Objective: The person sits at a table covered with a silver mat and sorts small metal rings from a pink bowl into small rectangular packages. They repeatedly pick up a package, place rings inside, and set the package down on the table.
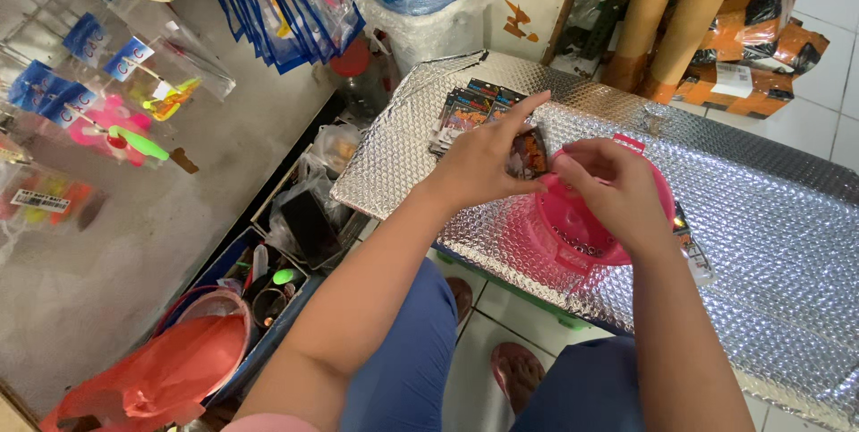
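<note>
While hands (546,173) meet, packet (530,155) between.

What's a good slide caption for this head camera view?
Left hand and right hand handle a small packet above a pink basket on silver foil.

A row of small flat packets (472,110), dark with multicoloured print, lies fanned on the far left of the silver bench (769,244). One similar dark-and-orange packet (530,155) sits between the fingers (528,105) of the left hand (479,164). Clear hanging bags with blue header cards (286,12) hang at far left. A white label (735,80) sits on orange-wrapped bundles (761,47) at far right.
</note>
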